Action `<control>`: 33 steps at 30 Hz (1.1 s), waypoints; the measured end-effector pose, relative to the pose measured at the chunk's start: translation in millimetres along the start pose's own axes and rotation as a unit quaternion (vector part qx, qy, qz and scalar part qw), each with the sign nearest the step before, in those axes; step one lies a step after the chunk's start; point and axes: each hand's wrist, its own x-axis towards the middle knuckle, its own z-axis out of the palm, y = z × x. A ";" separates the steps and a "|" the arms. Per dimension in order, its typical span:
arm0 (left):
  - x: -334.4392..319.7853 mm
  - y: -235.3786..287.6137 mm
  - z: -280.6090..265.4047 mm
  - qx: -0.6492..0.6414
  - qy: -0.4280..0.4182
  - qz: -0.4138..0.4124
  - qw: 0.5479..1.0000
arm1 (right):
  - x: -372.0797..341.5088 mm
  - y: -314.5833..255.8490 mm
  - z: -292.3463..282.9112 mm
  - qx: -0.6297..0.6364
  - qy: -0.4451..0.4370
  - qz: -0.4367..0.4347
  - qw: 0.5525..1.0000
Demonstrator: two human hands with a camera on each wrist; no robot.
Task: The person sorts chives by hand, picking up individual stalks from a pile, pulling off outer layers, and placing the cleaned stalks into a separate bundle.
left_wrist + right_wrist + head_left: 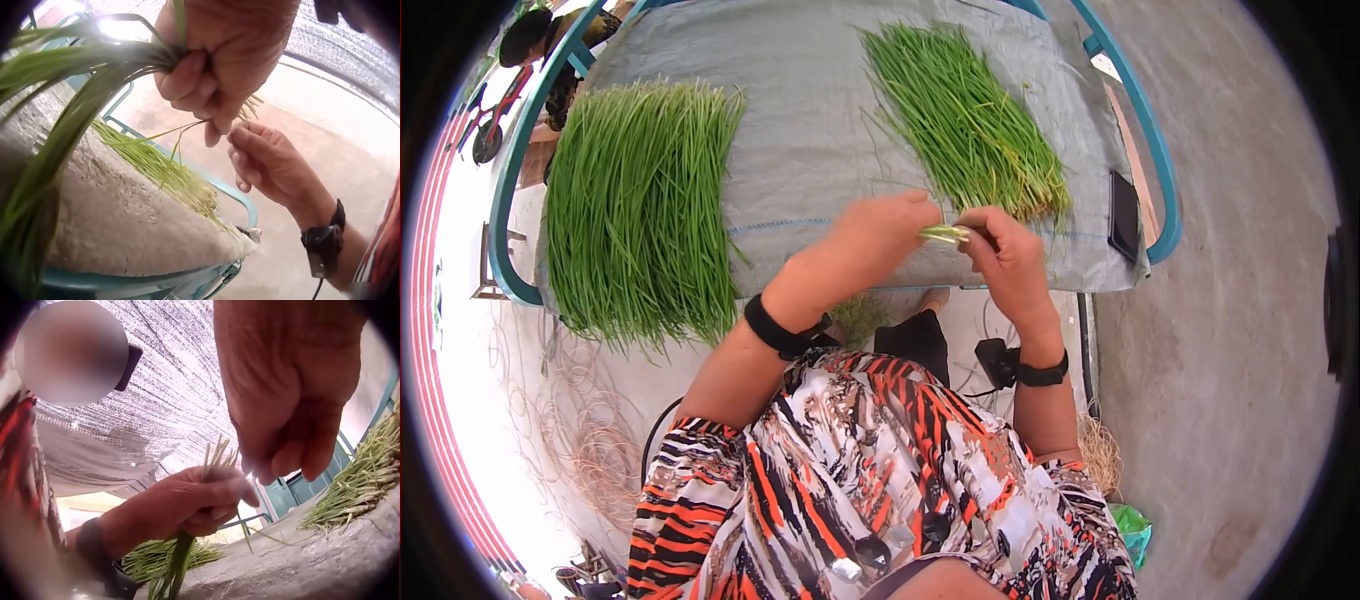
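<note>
My left hand (880,235) grips a small bunch of green chives (75,62). The pale stem ends (945,234) poke out past its thumb, and the leaves hang down on the other side. Close against it, my right hand (1008,262) pinches at those stem ends with thumb and forefinger. In the left wrist view the right hand (269,156) has its fingertips right beside the left thumb. One thin loose leaf (159,133) trails from the left hand. In the right wrist view the left hand (194,503) holds the bunch upright, stem ends up.
A broad pile of chives (640,210) lies at the left of a grey-sheeted cart (800,120); a looser pile (965,120) lies at the right. A phone (1122,215) rests near the right edge. Blue rails (1140,110) frame the cart. A person (560,50) is at the far left.
</note>
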 end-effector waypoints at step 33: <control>-6.4 -48.1 -27.0 -0.830 0.218 -0.216 0.465 | -27.5 7.8 9.4 0.382 -0.095 0.238 0.888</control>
